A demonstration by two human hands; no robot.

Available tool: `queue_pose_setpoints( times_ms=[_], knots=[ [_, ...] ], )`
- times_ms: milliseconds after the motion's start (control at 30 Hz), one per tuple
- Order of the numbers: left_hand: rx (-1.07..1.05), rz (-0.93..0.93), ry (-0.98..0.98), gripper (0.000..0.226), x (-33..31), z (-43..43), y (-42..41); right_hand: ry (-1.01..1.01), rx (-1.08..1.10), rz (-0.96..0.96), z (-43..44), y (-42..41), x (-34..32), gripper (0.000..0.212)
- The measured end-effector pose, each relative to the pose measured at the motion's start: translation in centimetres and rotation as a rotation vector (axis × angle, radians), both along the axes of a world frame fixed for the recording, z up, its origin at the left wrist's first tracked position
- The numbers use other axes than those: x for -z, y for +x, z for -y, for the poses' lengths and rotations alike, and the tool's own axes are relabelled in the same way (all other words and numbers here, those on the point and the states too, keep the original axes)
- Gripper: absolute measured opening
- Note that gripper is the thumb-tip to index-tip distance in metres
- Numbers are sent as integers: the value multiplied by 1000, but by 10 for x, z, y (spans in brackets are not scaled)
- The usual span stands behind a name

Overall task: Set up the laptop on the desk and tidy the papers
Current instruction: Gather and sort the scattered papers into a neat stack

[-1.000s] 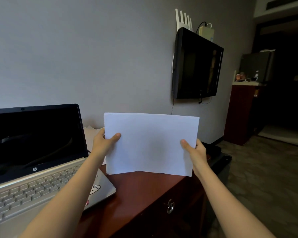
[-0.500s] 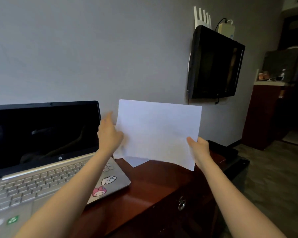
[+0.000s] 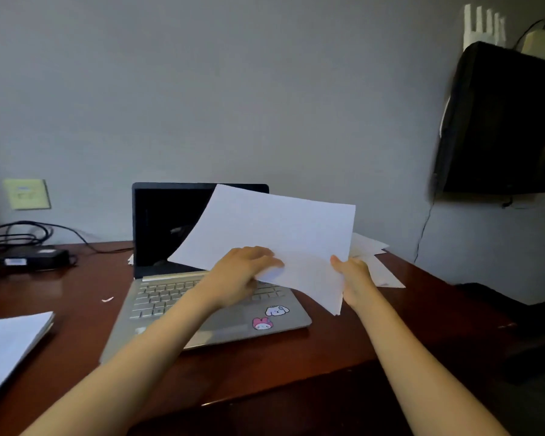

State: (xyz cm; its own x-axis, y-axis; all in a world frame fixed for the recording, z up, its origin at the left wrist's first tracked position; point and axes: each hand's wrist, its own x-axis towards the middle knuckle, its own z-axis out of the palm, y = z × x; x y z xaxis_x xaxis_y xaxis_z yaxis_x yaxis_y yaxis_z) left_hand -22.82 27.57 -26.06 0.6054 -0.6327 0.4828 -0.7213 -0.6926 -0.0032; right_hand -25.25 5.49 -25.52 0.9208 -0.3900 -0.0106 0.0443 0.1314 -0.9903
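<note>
A single white sheet point(image 3: 277, 234) is in the air over the open laptop point(image 3: 158, 298). It is tilted, and its far edge covers the right part of the dark screen. The left hand point(image 3: 243, 272) grips the near edge with fingers curled over the top face. The right hand point(image 3: 354, 278) pinches the near right corner, thumb on top. The sheet sags a little between the two grips and seems to touch nothing else.

From the layout, I judge it bound for the stack point(image 3: 10, 344) at 8 o'clock from the laptop, by the near-left edge of the bench point(image 3: 343, 350). To do that well:

- Keep both grips light and even so the sheet does not crease.
- Carry its low corner above the keys and lid.
- Swing it toward 8 o'clock in one level pass.
- Over the stack, lower one edge first and flatten the left hand on it.
- Slide the sheet until its edges match those below.

Letting go from height would likely leave it askew.

More loose papers point(image 3: 370, 250) lie fanned at 2 o'clock from the laptop, near the wall, and look like the next to gather. The charger point(image 3: 35, 258) and its cable sit at 10 o'clock, well apart from the stack. A small scrap point(image 3: 107, 299) lies between laptop and stack, so the pass should disturb neither.
</note>
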Motion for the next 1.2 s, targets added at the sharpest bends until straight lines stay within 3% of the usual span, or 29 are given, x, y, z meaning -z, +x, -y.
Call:
queue_pose_setpoints(
  times_ms=[133, 567, 800, 1000, 1200],
  knots=[
    [-37, 71, 17, 70, -4, -42, -12, -10, -115, -23, -40, 9, 1, 28],
    [-475, 80, -39, 63, -6, -190, -86, -76, -454, -89, -209, 16, 2, 30],
    [-733, 11, -47, 78, -2, -251, -135, -69, -644, -150, -288, -5, 8, 20],
    [-870, 23, -70, 77, 1, -288, -170, -83, -752, -138, -332, -26, 6, 35],
    [-971, -17, -104, 74, 14, -325, -195, -91, -869, -159, -371, -41, 17, 35]
  ],
)
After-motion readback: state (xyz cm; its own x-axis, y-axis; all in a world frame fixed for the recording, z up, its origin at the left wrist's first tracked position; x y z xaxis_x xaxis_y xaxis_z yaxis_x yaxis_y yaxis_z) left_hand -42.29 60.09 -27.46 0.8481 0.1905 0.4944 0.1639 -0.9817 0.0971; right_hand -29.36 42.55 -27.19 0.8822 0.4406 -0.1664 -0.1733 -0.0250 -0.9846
